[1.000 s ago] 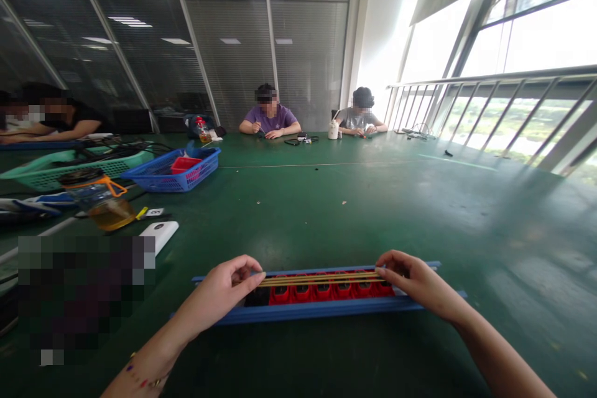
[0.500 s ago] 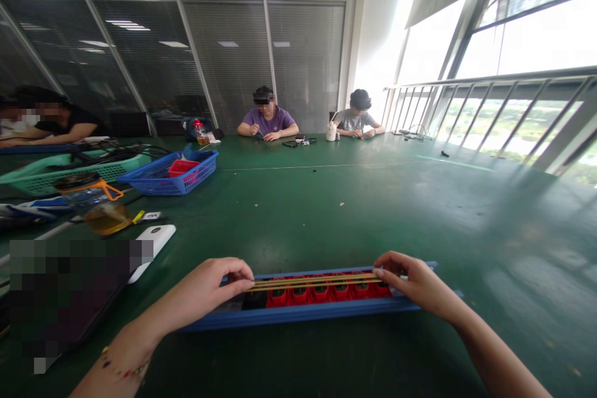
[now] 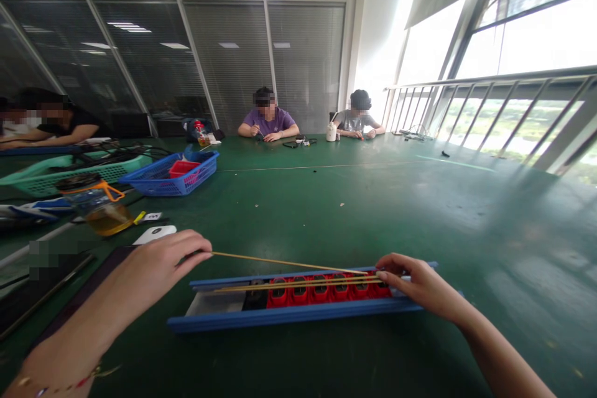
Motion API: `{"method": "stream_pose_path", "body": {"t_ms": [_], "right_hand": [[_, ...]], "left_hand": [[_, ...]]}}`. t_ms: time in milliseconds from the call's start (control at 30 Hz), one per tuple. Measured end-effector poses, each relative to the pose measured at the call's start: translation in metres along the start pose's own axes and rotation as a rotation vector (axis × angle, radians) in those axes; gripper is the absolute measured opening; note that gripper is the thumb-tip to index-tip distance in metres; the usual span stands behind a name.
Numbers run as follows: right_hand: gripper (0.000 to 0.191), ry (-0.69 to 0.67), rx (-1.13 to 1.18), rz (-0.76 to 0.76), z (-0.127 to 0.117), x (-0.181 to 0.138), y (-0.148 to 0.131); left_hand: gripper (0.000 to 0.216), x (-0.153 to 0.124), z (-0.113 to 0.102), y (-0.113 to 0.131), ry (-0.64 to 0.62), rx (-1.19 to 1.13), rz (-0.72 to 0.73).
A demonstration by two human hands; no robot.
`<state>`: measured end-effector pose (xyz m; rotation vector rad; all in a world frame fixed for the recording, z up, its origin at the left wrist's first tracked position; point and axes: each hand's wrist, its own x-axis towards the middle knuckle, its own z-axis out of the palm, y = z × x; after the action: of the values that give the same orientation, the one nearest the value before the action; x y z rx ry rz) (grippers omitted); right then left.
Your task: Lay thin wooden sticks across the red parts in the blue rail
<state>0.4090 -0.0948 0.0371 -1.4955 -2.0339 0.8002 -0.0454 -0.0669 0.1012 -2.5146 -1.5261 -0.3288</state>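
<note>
A long blue tray (image 3: pixel 289 316) lies across the green table (image 3: pixel 420 199) in front of me, with a row of red parts (image 3: pixel 326 291) in its channel. Thin yellow rods (image 3: pixel 298 285) lie along the tops of the red parts. My left hand (image 3: pixel 156 267) is raised left of the tray, fingers pinched on the end of one thin yellow rod (image 3: pixel 280 262) that slants up from the row. My right hand (image 3: pixel 413 283) rests on the tray's right end, fingers curled down on the rod ends.
A white device (image 3: pixel 153 234) and a dark flat object lie at my left. Farther left stand a jar with amber liquid (image 3: pixel 100 205), a blue basket (image 3: pixel 172 175) and a green basket (image 3: pixel 60 171). Several people sit along the far and left sides.
My left hand has moved left and up, off the tray, drawing one yellow rod away from the bundle. My right hand has stayed on the tray's right end.
</note>
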Motion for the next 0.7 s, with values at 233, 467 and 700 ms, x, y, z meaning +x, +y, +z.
{"method": "stream_pose_path", "body": {"t_ms": [233, 467, 700], "right_hand": [[0.029, -0.024, -0.017, -0.006, -0.006, -0.005, 0.0], [0.03, -0.004, -0.064, -0.022, -0.01, -0.005, 0.002], [0.03, 0.02, -0.031, -0.018, -0.011, -0.005, 0.003]], "left_hand": [[0.033, -0.002, -0.026, -0.03, 0.221, 0.197, -0.176], [0.024, 0.046, 0.013, -0.024, -0.004, 0.063, -0.14], [0.014, 0.094, 0.075, 0.001, -0.241, -0.11, -0.093]]}}
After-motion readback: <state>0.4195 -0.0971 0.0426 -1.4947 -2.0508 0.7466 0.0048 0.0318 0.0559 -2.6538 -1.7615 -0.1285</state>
